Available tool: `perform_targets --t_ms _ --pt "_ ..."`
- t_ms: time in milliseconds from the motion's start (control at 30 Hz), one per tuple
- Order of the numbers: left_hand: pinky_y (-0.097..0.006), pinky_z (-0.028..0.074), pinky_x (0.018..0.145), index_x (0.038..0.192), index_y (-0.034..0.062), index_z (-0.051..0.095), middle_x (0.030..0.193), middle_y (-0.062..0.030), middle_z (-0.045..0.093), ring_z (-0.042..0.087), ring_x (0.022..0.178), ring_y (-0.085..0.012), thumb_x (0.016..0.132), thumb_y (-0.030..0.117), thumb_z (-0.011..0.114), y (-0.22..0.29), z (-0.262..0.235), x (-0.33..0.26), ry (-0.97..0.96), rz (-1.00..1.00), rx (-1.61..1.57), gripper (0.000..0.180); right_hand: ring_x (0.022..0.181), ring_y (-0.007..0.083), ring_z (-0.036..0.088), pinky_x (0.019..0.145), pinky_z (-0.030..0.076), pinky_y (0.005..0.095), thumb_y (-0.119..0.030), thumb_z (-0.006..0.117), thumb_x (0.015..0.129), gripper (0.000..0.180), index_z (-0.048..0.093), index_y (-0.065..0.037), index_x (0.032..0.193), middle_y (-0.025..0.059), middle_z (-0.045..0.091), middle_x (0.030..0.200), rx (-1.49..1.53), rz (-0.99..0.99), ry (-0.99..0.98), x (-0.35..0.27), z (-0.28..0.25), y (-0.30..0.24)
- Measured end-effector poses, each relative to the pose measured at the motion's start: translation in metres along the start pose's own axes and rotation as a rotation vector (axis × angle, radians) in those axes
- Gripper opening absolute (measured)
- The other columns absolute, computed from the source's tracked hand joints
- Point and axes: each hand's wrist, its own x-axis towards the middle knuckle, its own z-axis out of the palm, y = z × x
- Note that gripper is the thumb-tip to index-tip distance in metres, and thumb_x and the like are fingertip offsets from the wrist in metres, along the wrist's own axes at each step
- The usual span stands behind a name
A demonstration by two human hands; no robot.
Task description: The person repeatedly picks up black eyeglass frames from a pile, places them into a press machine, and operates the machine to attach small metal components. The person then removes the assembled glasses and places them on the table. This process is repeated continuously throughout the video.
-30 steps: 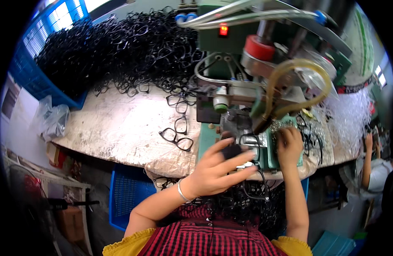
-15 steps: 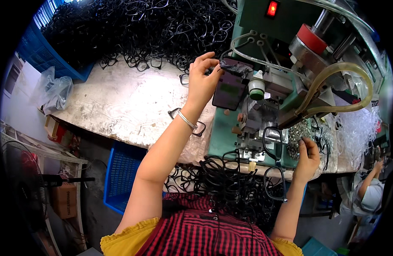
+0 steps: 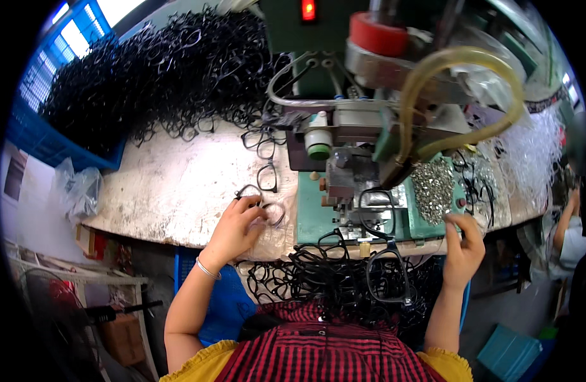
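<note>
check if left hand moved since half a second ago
Yes: the left hand moved down, from about level with the green-tipped knob to well below it.

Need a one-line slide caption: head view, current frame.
Left hand at a black glasses frame on the bench; right hand near a heap of small metallic pieces.

Left hand (image 3: 233, 230) loosely spread — right hand (image 3: 465, 248), fingers (image 3: 466, 224) bent

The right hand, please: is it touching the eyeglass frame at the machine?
Apart: the head view shows a clear gap between the right hand and eyeglass frame.
</note>
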Motion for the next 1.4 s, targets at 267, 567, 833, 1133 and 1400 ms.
perform_targets --t_ms 267,567,833,1133,1400 --pt "-0.018 0.032 0.057 0.133 0.003 0.05 0.083 0.0037 0.045 0.038 0.068 -0.0025 0.103 0.017 0.05 0.011 0.029 0.009 0.754 -0.36 -0.688 0.033 0.09 0.0121 0.061 0.084 0.047 0.0253 0.004 0.067 0.081 0.041 0.052 0.004 0.119 0.0078 0.065 0.098 0.55 0.019 -0.053 0.043 0.083 -0.053" --pt "-0.03 0.052 0.066 0.099 0.0053 0.038 0.088 -0.0274 0.066 0.061 0.07 -0.0214 0.104 0.033 0.028 0.174 -0.07 0.084 0.751 0.426 -0.763 0.029 0.103 0.0134 0.058 0.094 0.043 0.0269 0.003 0.07 0.082 0.057 0.041 0.006 0.132 0.0054 0.067 0.091 0.831 0.215 -0.184 0.042 0.079 -0.073" --pt "-0.032 0.053 0.052 0.1 0.0032 0.039 0.082 -0.0274 0.068 0.062 0.056 -0.025 0.102 0.022 0.035 0.18 -0.065 0.065 0.246 0.302 -1.217 0.019 0.119 0.0263 0.056 0.102 0.042 0.037 -0.001 0.064 0.082 0.055 0.048 0.002 0.134 0.017 0.059 0.126 0.783 0.102 -0.243 0.023 0.052 -0.088" --pt "-0.028 0.05 0.042 0.099 0.0094 0.044 0.08 -0.0269 0.067 0.062 0.051 -0.0211 0.102 0.027 0.042 0.203 -0.011 0.07 -0.654 -0.503 -1.837 0.018 0.122 0.0404 0.051 0.1 0.042 0.045 -0.013 0.073 0.077 0.015 0.071 -0.005 0.09 0.0231 0.059 0.124 -0.507 -0.132 0.037 0.045 0.033 0.055" --pt "-0.032 0.052 0.042 0.096 0.0067 0.046 0.084 -0.0261 0.068 0.064 0.055 -0.0227 0.101 0.025 0.043 0.204 0.001 0.068 -0.585 -0.507 -1.906 0.02 0.092 0.0272 0.066 0.086 0.049 0.0343 -0.005 0.064 0.086 0.011 0.069 0.001 0.094 0.0148 0.07 0.095 -0.119 0.074 0.086 0.052 0.025 0.068"
